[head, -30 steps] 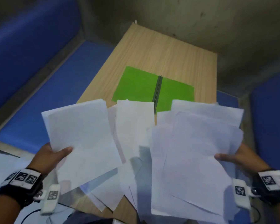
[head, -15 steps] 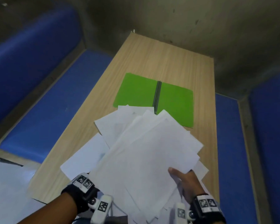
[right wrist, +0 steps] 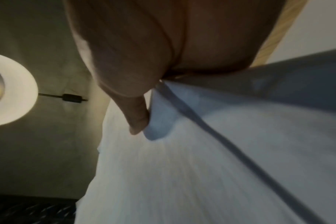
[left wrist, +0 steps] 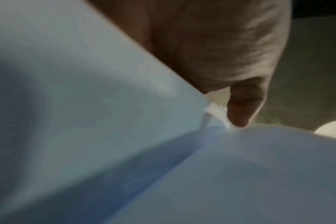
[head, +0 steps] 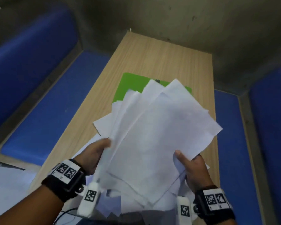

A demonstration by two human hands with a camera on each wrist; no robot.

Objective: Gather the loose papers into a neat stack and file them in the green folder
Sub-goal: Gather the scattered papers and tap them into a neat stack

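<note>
A fanned bundle of white papers [head: 154,135] is held up above the wooden table [head: 152,59], its sheets askew. My left hand [head: 97,151] grips the bundle's left edge, thumb [left wrist: 240,109] on top of the papers [left wrist: 86,121]. My right hand [head: 190,166] grips the lower right edge, thumb [right wrist: 138,119] pressed on the papers [right wrist: 201,166]. The open green folder [head: 128,85] lies flat on the table behind the bundle, mostly hidden by the sheets. A few more sheets [head: 91,143] show beneath the bundle.
Blue cushioned benches [head: 52,103] run along both sides of the table, the right one [head: 229,135] close to my right hand. A grey wall [head: 169,17] closes the far end. More white sheets [head: 8,184] lie at lower left.
The two separate handfuls of paper have been brought together into one fanned bundle. Both hands now hold it raised, closer together, and it covers more of the folder.
</note>
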